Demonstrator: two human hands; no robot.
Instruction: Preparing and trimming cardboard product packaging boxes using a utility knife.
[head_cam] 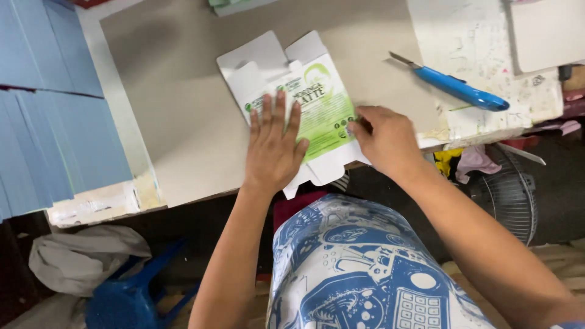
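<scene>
Flat carton blank lying unfolded on the grey board surface, near the front edge, lower flaps overhanging slightly toward the body. Long axis running diagonally, from upper left away from the body down toward lower right.

Left hand pressed flat on the blank's lower left part, palm down, fingers spread and pointing away, gripping nothing, just pinning. Right hand at the blank's right edge, fingers curled inward, fingertips on or pinching the edge of the card; exact closure hard to tell, thumb hidden. Both hands in contact with the blank, left covering more of it, right at the rim only.

Blank: white card, tabbed flaps at top and bottom, central panel printed green with dark lettering and small round marks. Thin, uncreased-looking.

Blue-handled utility knife well apart to the right, blade pointing left, lying on scribbled white paper. Stack of blue sheets at far left. Fan below the surface on the right.
</scene>
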